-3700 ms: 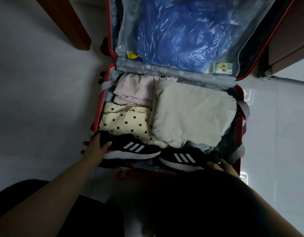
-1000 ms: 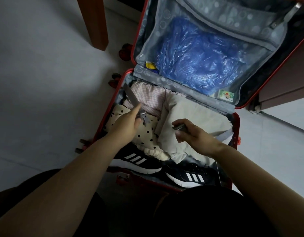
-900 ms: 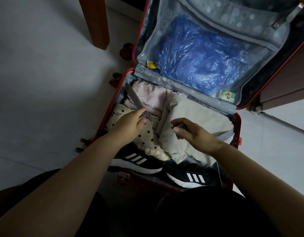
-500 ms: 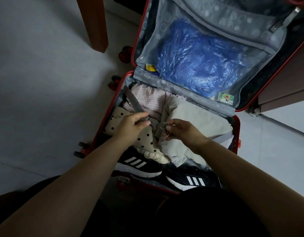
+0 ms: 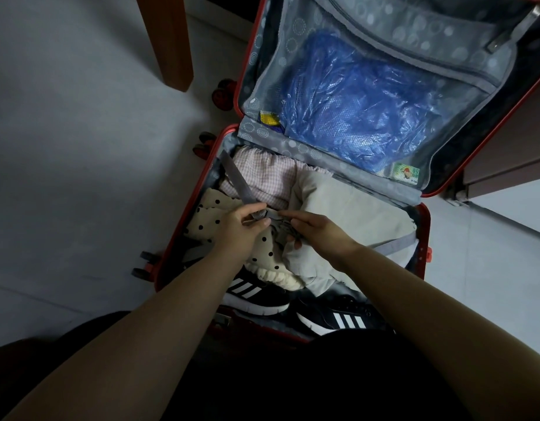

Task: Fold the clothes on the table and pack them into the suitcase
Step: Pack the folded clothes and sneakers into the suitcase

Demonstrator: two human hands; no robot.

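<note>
**One head-worn view, steeply down**

A single wide-angle camera rides on the person's head, facing forward and down — almost straight onto the open suitcase [image 5: 425, 232] on the floor [image 5: 80, 177]. It sits close: both forearms [image 5: 171, 314] cross the bottom edge, and the left hand [image 5: 238, 229] and right hand [image 5: 320, 229] meet on the grey strap [image 5: 241, 183] near the frame's centre.

No legible words or numbers anywhere. Three slanted white stripes, a brand mark without lettering, on the side of a black sneaker [image 5: 256, 294] at lower centre, and the same three stripes on a second sneaker [image 5: 338, 319] just right of it. Right of centre, inside the mesh pocket [image 5: 463, 98] of the suitcase lid [image 5: 293, 28], a small green card [image 5: 406, 174] with a cartoon figure, print too small to read. At the pocket's lower left corner, a yellow tag [image 5: 269, 118], lettering blurred.
</note>
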